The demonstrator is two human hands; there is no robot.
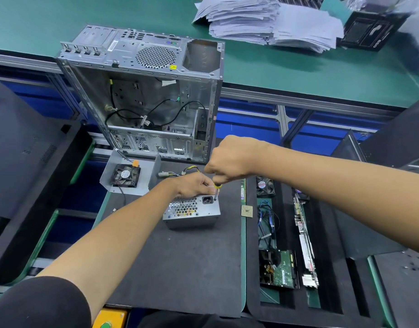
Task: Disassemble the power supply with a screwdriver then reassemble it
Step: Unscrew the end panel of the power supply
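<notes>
A grey metal power supply (191, 213) stands on the dark mat (175, 268), its vented face with the black socket turned up. My left hand (194, 185) lies over its far top edge, fingers curled on the case. My right hand (229, 159) grips the yellow-and-black screwdriver (216, 189) from above. The shaft points straight down, its tip at the top right corner of the unit beside the socket. Yellow and black cables (187, 171) trail from behind the unit.
An open grey computer case (144, 91) stands behind the mat. A grey cover plate with a black fan (125, 175) lies to the left. A tray on the right holds a fan (265, 185), cables, a hard drive (279, 268), cards and a CPU chip (247, 211). Paper stacks (263, 20) lie far back.
</notes>
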